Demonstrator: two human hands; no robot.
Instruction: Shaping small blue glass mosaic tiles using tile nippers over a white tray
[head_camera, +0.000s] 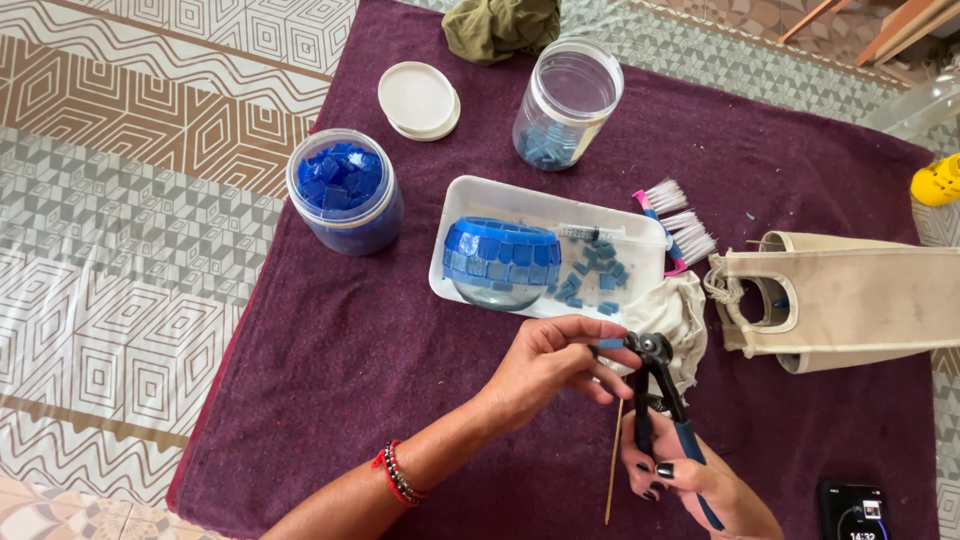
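right hand holds nippers | upright, head up | left hand at head

Small blue tile pinched flat at fingertips, its edge in the head of the nippers. Nippers dark metal, blue-sleeved handles, head up, handles slanting down to the lower right. Both sit over the purple cloth, just below the white tray

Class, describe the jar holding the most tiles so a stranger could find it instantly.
Start at the maroon cloth and find the white tray. Left of it stands an open clear jar. Unlike the nearly empty jar behind the tray, it is packed with dark blue tiles.
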